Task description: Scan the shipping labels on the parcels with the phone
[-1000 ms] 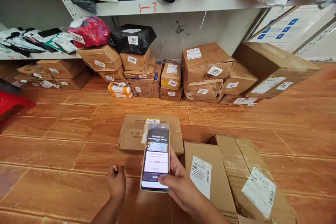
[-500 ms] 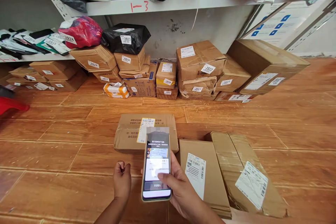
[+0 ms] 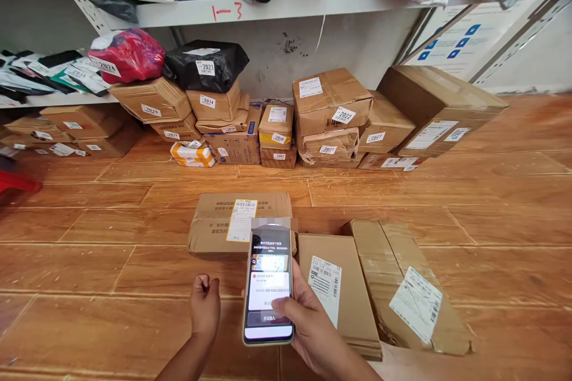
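Note:
My right hand (image 3: 313, 327) holds a smartphone (image 3: 268, 286) upright, thumb resting on its lit screen. The phone hovers over the near edge of a flat cardboard parcel (image 3: 214, 223) with a white and yellow label, lying on the wooden floor. My left hand (image 3: 204, 303) is curled into a fist just left of the phone, holding nothing I can see. To the right of the phone lie two more cardboard parcels, a flat one (image 3: 344, 286) with a barcode label and a taped one (image 3: 402, 286) with a loose label.
Numbered cardboard boxes (image 3: 330, 104) and a black bag (image 3: 203, 62) and red bag (image 3: 125, 53) are stacked against the wall. A white shelf (image 3: 268, 9) marked 1-3 carries plastic mailers. A large box (image 3: 438, 107) leans at right. A red object (image 3: 13, 181) sits at the left edge.
The view has shifted right and slightly back, so the parcels sit further left. The phone has dropped lower and nearer, uncovering the label on the flat parcel. My left fist stays beside it.

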`<state>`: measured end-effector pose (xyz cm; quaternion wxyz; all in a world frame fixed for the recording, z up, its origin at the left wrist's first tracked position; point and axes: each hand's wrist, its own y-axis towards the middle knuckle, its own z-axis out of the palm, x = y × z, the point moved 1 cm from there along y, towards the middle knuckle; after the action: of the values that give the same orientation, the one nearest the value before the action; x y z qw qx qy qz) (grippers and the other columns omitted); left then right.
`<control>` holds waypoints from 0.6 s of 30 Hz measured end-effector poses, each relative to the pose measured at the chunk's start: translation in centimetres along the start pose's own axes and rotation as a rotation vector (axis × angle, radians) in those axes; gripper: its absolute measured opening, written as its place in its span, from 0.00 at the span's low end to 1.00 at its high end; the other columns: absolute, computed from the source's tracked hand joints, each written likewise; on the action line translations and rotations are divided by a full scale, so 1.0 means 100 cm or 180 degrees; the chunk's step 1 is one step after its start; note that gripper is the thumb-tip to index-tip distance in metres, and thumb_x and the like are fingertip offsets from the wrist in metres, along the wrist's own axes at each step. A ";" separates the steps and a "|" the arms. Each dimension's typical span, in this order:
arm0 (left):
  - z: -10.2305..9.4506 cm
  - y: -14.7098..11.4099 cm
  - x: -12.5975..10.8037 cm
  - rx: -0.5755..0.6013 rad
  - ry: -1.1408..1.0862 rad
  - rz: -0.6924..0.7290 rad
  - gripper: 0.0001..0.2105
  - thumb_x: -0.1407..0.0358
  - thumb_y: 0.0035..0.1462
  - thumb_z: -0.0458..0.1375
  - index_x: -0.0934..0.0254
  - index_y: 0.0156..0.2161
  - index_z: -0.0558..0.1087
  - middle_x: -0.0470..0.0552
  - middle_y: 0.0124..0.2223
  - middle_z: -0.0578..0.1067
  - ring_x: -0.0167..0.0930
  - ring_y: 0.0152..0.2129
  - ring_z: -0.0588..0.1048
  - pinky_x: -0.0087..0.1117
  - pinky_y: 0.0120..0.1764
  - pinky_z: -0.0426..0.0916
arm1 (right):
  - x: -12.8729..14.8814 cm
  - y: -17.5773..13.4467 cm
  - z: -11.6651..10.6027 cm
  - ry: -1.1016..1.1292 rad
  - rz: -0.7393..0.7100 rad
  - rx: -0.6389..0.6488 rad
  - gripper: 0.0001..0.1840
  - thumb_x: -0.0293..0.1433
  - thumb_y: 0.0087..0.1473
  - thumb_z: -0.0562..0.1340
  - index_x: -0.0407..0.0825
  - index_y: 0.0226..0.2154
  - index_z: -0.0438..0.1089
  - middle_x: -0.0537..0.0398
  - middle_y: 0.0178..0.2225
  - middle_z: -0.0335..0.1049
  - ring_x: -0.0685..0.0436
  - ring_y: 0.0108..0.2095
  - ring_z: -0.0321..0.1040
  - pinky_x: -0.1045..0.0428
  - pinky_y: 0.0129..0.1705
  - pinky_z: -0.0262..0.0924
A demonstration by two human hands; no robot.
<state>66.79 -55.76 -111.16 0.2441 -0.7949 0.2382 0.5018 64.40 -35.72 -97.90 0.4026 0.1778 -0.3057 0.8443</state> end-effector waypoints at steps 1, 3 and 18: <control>0.001 -0.001 0.000 0.0011 -0.0005 0.0003 0.12 0.60 0.41 0.53 0.58 0.22 0.50 0.38 0.22 0.51 0.25 0.21 0.53 0.30 0.28 0.52 | 0.000 -0.001 0.000 -0.0005 0.0003 0.0018 0.32 0.25 0.38 0.64 0.57 0.48 0.59 0.60 0.39 0.74 0.46 0.35 0.69 0.50 0.40 0.56; 0.003 -0.003 -0.001 0.0051 -0.0010 0.0007 0.12 0.60 0.41 0.52 0.58 0.22 0.50 0.38 0.22 0.51 0.25 0.21 0.53 0.30 0.28 0.52 | 0.000 -0.004 0.000 0.0013 0.0054 0.0089 0.35 0.24 0.36 0.63 0.57 0.49 0.58 0.60 0.39 0.74 0.45 0.36 0.69 0.50 0.40 0.56; 0.005 -0.010 -0.002 0.0176 0.0196 0.0290 0.13 0.62 0.43 0.52 0.58 0.22 0.49 0.39 0.22 0.50 0.25 0.20 0.53 0.29 0.27 0.52 | 0.000 -0.018 -0.011 -0.0175 -0.0079 0.0429 0.37 0.23 0.35 0.66 0.57 0.49 0.58 0.60 0.38 0.72 0.48 0.32 0.66 0.53 0.34 0.54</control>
<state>67.06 -54.66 -111.03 0.2353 -0.7913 0.2953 0.4810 65.75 -34.10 -97.99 0.3915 0.2315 -0.2569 0.8527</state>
